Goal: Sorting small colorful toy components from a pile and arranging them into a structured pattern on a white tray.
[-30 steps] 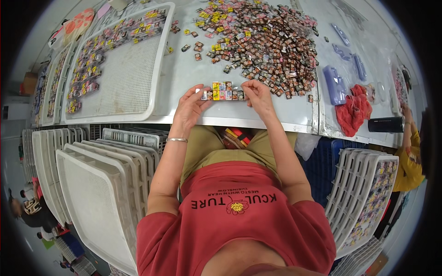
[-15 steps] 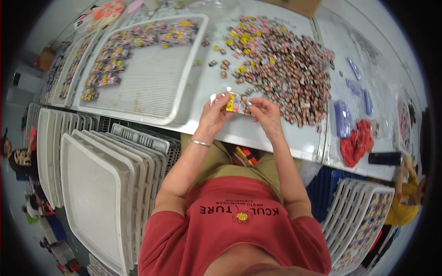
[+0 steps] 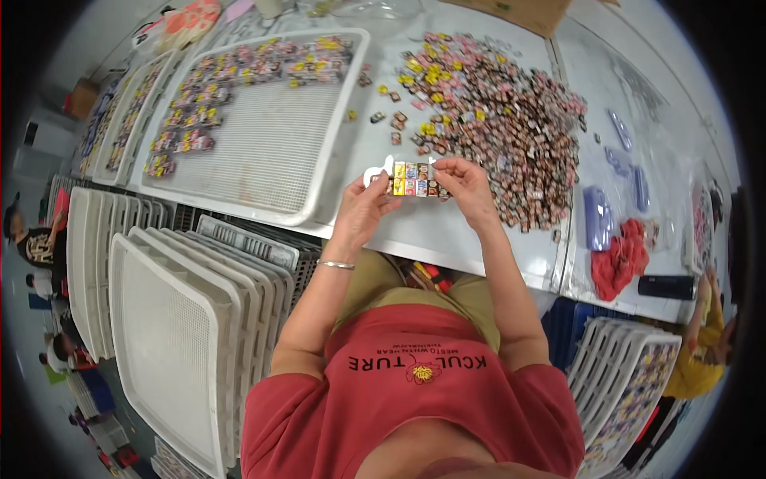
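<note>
Between my two hands, just past the table's near edge, is a small flat block of colourful little squares (image 3: 412, 179), set in rows with yellow ones toward its left end. The fingers and thumb of my left hand (image 3: 361, 209) pinch its left end. At the other end, my right hand (image 3: 469, 191) is closed on the upper right corner. Something clear and shiny glints beside my left fingertips. Beyond my right hand spreads a large heap of similar tiny pieces (image 3: 511, 128), mostly brown, pink and yellow. Several loose pieces (image 3: 398, 121) lie left of the heap.
To the left, a white mesh tray (image 3: 263, 152) bears rows of grouped pieces along its far and left sides. Stacked white trays (image 3: 163, 335) stand below. On the right are purple-blue plastic pieces (image 3: 596, 219), a red cloth (image 3: 618, 259) and a dark cylinder (image 3: 667, 287); a person in yellow (image 3: 698, 351) is beyond.
My hands have spread slightly apart, so more of the block's face shows. My right fingers have shifted to its upper right corner. The whole view has moved a little.
</note>
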